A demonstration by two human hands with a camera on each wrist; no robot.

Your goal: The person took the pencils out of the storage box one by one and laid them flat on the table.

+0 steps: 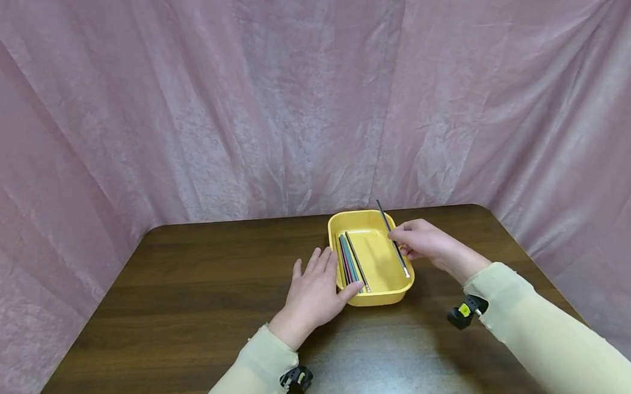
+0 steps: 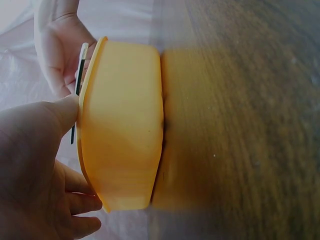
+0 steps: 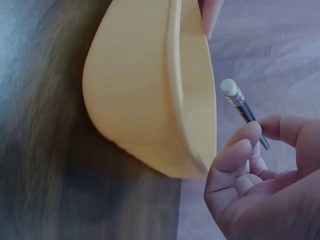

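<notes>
A yellow plastic tray (image 1: 376, 299) stands on the table in the head view, its long side pointing away from me. Several pencils (image 1: 350, 261), dark, pink and teal, lie side by side along its left wall. My left hand (image 1: 315, 287) rests at the tray's left near corner, fingers extended along the rim and thumb over the near edge. Over the tray's right side, my right hand (image 1: 424, 241) pinches a dark pencil (image 1: 384, 217) between thumb and fingers. That pencil slants, its white eraser (image 3: 229, 87) toward me and its other end up past the far rim.
The brown wooden table (image 1: 192, 301) reaches back to a pink curtain (image 1: 288, 102) that hangs behind and at both sides. Small black wrist cameras (image 1: 460, 316) sit under both cream sleeves (image 1: 540, 316).
</notes>
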